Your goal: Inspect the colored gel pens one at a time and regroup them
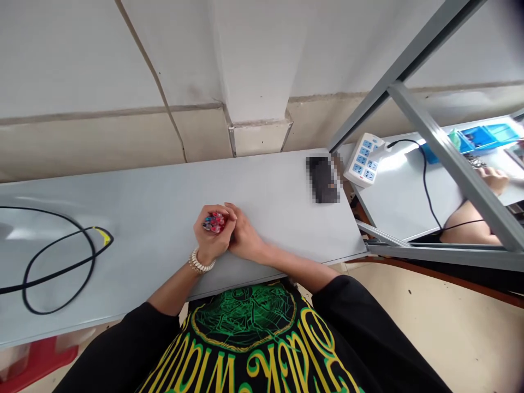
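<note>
My left hand (213,240), with a pale coiled band on its wrist, is closed around a bundle of pens (214,222). Their red, blue and clear ends point up out of the fist; their lower parts are hidden. Pressed against the left hand from the right side is my right hand (244,236). Its fingers are curled in and touch the left hand. Whatever lies inside the right hand is out of sight. Both hands rest at the front part of the grey table (139,218).
A looped black cable (88,256) with a yellow tag lies at left. At the right end is a blurred dark object (323,180). Beyond stand a grey metal frame (446,136), a white power strip (363,159), blue bins (478,139) and another person's arm (470,224).
</note>
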The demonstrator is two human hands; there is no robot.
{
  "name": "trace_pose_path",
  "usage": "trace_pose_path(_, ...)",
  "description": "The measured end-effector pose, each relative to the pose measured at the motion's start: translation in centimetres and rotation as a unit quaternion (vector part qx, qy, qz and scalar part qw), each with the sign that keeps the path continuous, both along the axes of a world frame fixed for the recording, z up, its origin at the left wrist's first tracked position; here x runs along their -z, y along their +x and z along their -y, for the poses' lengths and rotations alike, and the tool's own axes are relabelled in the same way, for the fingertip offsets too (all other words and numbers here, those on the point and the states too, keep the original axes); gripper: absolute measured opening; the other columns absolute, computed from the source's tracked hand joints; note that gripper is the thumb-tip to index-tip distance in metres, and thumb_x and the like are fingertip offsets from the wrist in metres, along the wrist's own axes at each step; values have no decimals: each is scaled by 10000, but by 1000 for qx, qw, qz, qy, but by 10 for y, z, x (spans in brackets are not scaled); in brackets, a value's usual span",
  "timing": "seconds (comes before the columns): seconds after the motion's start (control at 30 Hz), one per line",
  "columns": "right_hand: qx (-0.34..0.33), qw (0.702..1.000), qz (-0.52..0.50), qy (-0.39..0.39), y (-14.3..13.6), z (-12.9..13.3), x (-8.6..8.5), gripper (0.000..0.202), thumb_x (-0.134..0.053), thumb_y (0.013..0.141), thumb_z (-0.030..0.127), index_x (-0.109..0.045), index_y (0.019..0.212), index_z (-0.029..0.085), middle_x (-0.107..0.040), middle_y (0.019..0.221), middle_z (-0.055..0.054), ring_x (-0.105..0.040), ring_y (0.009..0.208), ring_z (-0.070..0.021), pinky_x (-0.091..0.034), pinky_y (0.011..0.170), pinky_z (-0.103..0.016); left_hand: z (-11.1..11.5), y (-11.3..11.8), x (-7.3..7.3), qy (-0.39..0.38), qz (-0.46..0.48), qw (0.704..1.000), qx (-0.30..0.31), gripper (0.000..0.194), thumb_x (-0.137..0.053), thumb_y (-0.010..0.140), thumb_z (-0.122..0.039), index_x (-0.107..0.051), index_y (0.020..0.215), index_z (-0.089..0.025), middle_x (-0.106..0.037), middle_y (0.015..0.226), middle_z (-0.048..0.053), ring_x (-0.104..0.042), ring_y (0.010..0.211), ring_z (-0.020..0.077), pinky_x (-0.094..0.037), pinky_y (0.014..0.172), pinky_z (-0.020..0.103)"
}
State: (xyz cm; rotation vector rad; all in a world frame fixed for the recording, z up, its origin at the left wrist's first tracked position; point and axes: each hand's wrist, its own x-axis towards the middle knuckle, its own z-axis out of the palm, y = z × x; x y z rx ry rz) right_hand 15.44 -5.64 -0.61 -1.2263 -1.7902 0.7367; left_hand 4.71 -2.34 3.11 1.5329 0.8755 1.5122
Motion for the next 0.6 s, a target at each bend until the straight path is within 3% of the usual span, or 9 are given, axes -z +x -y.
trace_pose_path(0.1,-15,1000,-18,-5,-4,0,3,510,-644,951,216,-489,1432,150,-625,1420,-188,-611,1352,-297,-587,1138,-532,4,-1,-5,-16,6,999,36,175,-776,900,-165,-615,948,-213,-718,806,12,-739,771,163,-639,766,326)
trace_pose_path(0.3,-54,995,-20,-84,-5,2,5,440,-589,985,245,-521,1418,209,-668,1333,-134,-677,1265,-277,-651,1039,-489,5,-7,-10,-47,2,996,76,152,-777,873,-149,-643,913,-211,-750,860,32,-737,799,175,-626,786,344)
trace_pose_path(0.4,-33,990,-46,-128,-7,5,1,555,-616,942,229,-461,1475,233,-671,1337,-129,-708,1204,-293,-661,1002,-514,1,-7,-11,-95,4,993,64,138,-783,858,-182,-647,869,-205,-757,888,38,-725,815,173,-613,800,342)
trace_pose_path(0.5,-5,975,-117,-190,-8,8,-7,761,-642,878,201,-309,1562,213,-656,1382,-157,-727,1159,-299,-663,988,-524,-8,-8,-10,-205,-54,977,41,154,-785,847,-253,-653,799,-189,-725,837,30,-672,746,159,-564,727,317)
trace_pose_path(0.6,30,950,-149,-272,-4,9,-17,769,-635,868,195,-274,1546,163,-719,1173,-137,-751,1027,-296,-665,938,-533,-19,-10,-10,-267,-155,949,58,235,-755,876,-388,-670,804,-182,-643,731,7,-578,668,151,-487,660,316)
